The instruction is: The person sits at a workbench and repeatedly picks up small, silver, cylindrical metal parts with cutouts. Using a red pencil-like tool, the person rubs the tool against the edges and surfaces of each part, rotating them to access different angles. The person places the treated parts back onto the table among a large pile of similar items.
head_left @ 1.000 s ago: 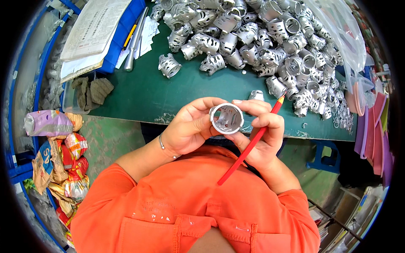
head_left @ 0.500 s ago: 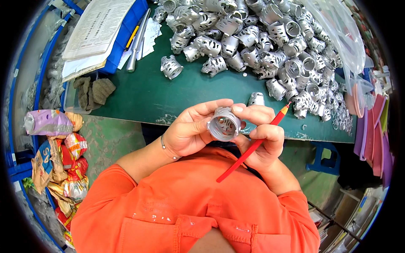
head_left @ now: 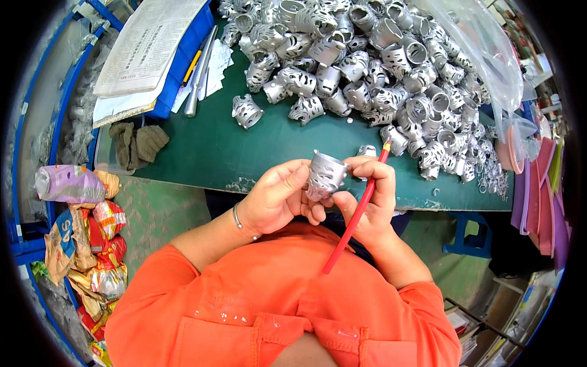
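Between my two hands, over the table's near edge, is a silver perforated metal cup-shaped part (head_left: 326,176) with cut-out slots, its side facing up. My left hand (head_left: 277,194) grips it from the left, thumb against its wall and fingers beneath. On its right side the fingertips of my right hand (head_left: 370,199) hold it too. A red pencil (head_left: 358,211) is also tucked in my right hand, its tip pointing up and away. Just beyond that hand a similar silver part (head_left: 367,150) rests on the table, partly hidden by my fingers.
A large heap of similar silver parts (head_left: 367,67) covers the far side of the green table (head_left: 202,147). At the left are a blue bin (head_left: 174,67) with papers, a metal rod (head_left: 200,76) and grey gloves (head_left: 139,145). A plastic bag (head_left: 489,55) hangs over the right.
The silver part has been turned from showing its round open end to showing its slotted side. My right hand and the pencil have shifted slightly left, the pencil now steeper.
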`<state>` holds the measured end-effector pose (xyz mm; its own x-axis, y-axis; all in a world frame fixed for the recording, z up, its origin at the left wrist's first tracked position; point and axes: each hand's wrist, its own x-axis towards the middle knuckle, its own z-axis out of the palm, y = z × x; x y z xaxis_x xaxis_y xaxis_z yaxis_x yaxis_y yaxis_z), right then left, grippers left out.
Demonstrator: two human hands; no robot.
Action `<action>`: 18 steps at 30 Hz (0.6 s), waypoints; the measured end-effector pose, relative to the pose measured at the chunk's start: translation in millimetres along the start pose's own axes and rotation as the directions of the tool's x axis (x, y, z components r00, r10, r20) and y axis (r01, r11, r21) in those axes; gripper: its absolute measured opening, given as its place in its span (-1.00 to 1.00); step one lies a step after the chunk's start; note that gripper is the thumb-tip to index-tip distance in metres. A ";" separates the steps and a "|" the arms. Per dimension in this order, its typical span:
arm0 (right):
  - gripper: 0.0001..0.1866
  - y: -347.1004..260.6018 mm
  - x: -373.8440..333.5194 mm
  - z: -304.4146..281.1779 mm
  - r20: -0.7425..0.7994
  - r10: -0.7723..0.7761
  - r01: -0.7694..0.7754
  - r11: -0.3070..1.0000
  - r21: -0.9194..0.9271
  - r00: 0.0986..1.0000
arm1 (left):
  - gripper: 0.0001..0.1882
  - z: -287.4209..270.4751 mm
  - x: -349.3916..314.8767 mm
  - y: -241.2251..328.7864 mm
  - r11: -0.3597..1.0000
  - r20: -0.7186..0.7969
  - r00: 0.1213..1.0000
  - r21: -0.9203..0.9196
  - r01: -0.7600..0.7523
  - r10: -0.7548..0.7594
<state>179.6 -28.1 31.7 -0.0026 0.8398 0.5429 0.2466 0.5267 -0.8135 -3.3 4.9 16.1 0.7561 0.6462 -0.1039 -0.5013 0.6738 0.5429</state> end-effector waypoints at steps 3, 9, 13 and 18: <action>-0.67 9.9 -3.9 2.5 -0.026 -0.050 0.048 0.996 -0.076 0.998 | -0.52 -1.4 0.4 0.6 1.000 -0.041 0.999 0.001 0.012 -0.012; -0.69 26.7 8.0 3.5 0.124 -0.306 0.329 0.902 -0.280 0.944 | -0.61 0.1 5.0 5.4 0.927 -0.266 0.959 0.374 0.008 0.099; -0.67 21.3 10.3 9.0 0.211 -0.276 0.341 0.850 -0.401 0.938 | -0.64 -16.6 -0.7 2.4 0.694 -0.198 0.925 0.714 -0.090 0.324; -0.73 18.1 7.1 11.6 0.203 -0.283 0.347 0.801 -0.488 0.938 | -0.59 -17.3 -0.2 1.4 0.726 -0.177 0.943 0.682 -0.088 0.281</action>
<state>172.8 -11.1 18.5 -0.2685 0.6650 0.6968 0.6692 0.6492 -0.3616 -11.5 11.9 2.5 0.4980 0.8622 -0.0929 -0.1438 0.1877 0.9716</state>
